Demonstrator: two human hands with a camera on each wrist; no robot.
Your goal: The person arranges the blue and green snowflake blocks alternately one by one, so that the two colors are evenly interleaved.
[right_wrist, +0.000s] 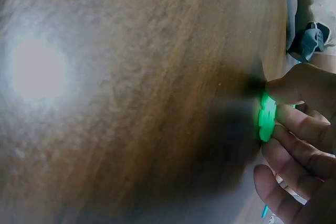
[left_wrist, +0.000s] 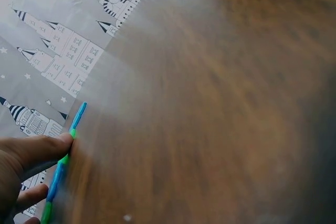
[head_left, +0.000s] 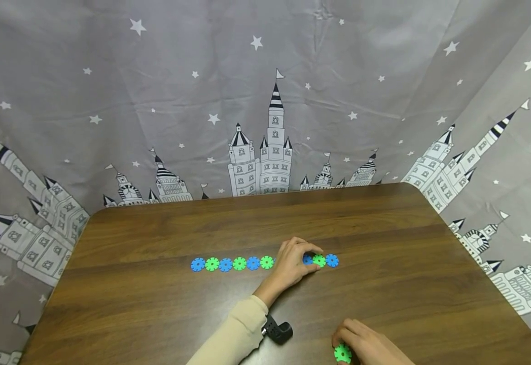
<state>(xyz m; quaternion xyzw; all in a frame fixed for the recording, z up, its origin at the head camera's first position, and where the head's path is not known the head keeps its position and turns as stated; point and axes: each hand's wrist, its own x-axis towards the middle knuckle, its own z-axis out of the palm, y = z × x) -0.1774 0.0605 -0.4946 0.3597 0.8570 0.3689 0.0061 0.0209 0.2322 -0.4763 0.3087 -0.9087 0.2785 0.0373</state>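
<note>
A straight row of flat notched discs [head_left: 225,264], blue and green by turns, lies across the table. My left hand [head_left: 290,261] reaches over the row and pinches the green disc [head_left: 319,260] second from the right end between thumb and forefinger. Beyond those fingertips is the end blue disc [head_left: 332,260]; the hand hides part of the row. In the left wrist view the thumb presses against the green edge. Near the front of the table, my right hand [head_left: 361,340] holds a separate green disc [head_left: 342,353], its slots and centre hole showing.
The brown wooden table [head_left: 155,314] has rounded far corners. Behind it hangs a grey curtain [head_left: 178,101] printed with castles and stars. A black wrist camera [head_left: 278,330] juts from the left sleeve [head_left: 235,329], low over the tabletop.
</note>
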